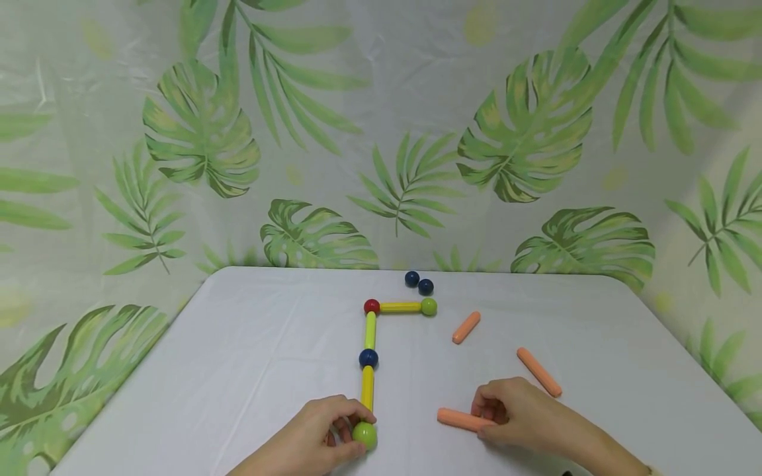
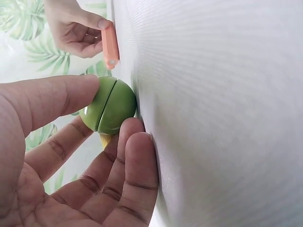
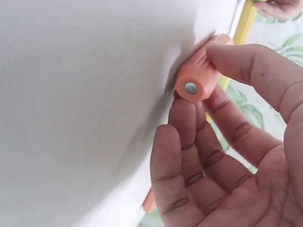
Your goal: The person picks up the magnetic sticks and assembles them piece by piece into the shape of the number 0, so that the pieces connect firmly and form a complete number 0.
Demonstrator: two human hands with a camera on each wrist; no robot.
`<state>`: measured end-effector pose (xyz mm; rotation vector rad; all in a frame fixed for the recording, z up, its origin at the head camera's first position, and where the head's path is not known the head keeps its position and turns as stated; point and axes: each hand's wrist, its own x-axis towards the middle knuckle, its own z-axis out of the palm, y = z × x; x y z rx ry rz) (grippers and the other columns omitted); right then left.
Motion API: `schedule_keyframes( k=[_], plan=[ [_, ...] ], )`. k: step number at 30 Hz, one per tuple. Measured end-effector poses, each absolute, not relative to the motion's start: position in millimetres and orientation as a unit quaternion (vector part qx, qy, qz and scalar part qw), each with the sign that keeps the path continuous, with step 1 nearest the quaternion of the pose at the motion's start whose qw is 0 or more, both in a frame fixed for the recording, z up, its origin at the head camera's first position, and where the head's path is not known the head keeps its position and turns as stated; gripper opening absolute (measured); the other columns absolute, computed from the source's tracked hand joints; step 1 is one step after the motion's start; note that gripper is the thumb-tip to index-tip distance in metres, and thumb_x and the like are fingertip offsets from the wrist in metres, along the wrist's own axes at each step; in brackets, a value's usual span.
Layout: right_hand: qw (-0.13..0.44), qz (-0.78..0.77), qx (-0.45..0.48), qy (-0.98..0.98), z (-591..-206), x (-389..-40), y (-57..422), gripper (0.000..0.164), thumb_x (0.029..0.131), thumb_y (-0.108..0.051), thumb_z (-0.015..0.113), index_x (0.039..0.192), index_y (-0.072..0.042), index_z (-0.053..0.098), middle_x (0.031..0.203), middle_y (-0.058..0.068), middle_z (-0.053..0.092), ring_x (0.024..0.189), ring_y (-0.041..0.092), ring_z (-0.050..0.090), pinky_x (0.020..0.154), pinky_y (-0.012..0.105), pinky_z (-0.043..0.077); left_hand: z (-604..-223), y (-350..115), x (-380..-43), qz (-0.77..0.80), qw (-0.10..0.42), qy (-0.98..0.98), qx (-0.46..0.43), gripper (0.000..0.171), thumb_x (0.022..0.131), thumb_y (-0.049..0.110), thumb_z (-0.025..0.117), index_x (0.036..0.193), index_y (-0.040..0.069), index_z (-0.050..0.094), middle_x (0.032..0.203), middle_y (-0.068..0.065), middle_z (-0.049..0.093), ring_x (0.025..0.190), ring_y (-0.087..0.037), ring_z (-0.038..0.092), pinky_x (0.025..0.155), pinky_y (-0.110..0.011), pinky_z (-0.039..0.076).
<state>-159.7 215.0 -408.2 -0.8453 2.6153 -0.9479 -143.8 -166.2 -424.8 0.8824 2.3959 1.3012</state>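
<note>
Near the table's front, my left hand (image 1: 318,433) pinches a green ball (image 1: 365,436) between thumb and fingers; a seam runs round the ball (image 2: 111,106) in the left wrist view. This ball ends a chain: yellow rod (image 1: 367,387), dark blue ball (image 1: 368,358), lime rod (image 1: 370,329), red ball (image 1: 372,306), then a yellow rod (image 1: 400,307) turning right to another green ball (image 1: 428,306). To the right, my right hand (image 1: 520,416) pinches an orange rod (image 1: 457,419), apart from the chain. A round metal tip shows on the rod (image 3: 201,75) in the right wrist view.
Two loose orange rods lie on the right: a shorter-looking one (image 1: 466,328) farther back and another (image 1: 538,371) just beyond my right hand. Two dark blue balls (image 1: 419,283) sit together near the far edge. A white cloth (image 1: 286,330) covers the table, with a leaf-patterned sheet (image 1: 417,99) behind.
</note>
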Motion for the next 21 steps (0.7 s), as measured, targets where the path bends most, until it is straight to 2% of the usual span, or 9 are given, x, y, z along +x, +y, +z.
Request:
schedule_keyframes(
  k=[11,21],
  plan=[
    [0.130,-0.363,-0.316,0.867,-407.4,-160.2,192.1,0.014,0.090,-0.020,0.085,0.097,-0.024,0.074,0.084,-0.017,0.061,0.075,-0.006,0.055,0.064,0.019,0.050,-422.7,-166.0,-144.2,0.446,0.145,0.832,0.297,0.025,0.097,0.014,0.080,0.121,0.017,0.074,0.100,0.010,0.070,0.082,0.004,0.063,0.071,-0.018,0.056],
    [0.164,-0.379,-0.316,0.854,-407.7,-155.9,166.4,0.013,0.090,-0.018,0.084,0.098,-0.025,0.076,0.083,-0.015,0.061,0.075,-0.004,0.056,0.065,0.019,0.049,-423.7,-164.6,-144.0,0.448,0.148,0.832,0.291,0.025,0.096,0.013,0.080,0.121,0.017,0.074,0.100,0.001,0.072,0.082,0.004,0.062,0.071,-0.018,0.055]
  ],
)
